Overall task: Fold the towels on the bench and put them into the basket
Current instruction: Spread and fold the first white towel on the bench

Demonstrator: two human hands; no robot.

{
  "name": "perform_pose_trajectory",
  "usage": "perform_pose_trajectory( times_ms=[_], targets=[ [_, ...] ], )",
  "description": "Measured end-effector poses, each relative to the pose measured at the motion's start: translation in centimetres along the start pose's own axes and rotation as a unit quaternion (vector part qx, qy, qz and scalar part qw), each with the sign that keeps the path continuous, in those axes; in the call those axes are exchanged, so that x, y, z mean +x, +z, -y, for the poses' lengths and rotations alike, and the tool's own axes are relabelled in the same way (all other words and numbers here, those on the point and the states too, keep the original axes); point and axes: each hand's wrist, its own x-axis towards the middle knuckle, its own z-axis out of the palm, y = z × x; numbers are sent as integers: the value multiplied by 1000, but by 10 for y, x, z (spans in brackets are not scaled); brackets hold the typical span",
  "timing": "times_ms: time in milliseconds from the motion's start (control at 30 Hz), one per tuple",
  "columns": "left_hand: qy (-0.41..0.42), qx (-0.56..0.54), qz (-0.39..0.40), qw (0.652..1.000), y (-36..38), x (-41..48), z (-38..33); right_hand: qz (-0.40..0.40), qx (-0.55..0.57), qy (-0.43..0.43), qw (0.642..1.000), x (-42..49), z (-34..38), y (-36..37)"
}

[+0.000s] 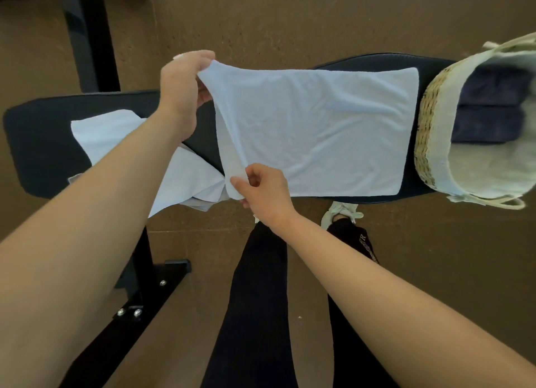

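Two hands (179, 91) (261, 190) pinch the towel's (313, 132) left edge, long axis bench-wise.

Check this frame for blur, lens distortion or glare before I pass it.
Head view: the basket at the right edge is smeared and soft; the bench bows from wide-angle distortion; lighting is even, without glare; the towel, left hand and right hand are sharp enough to read.

This looks like a gym or workout room: the worktop (43, 143) is a black padded exercise bench on a bolted steel frame (139, 300), standing on a speckled brown floor (290, 24).
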Motion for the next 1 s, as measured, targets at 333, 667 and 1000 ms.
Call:
perform_pose_trajectory(
  times_ms=[333, 667, 1000],
  targets=[
    [65, 150, 168, 972, 132, -19, -9, -134, 21, 55, 989, -36, -75, -118],
    [228, 489, 240, 807, 254, -29, 13, -194, -21, 112, 974, -47, -141, -203],
    [263, 536, 208, 775, 346, -44, 20, -213, -19, 124, 969, -36, -173, -251]
  ],
)
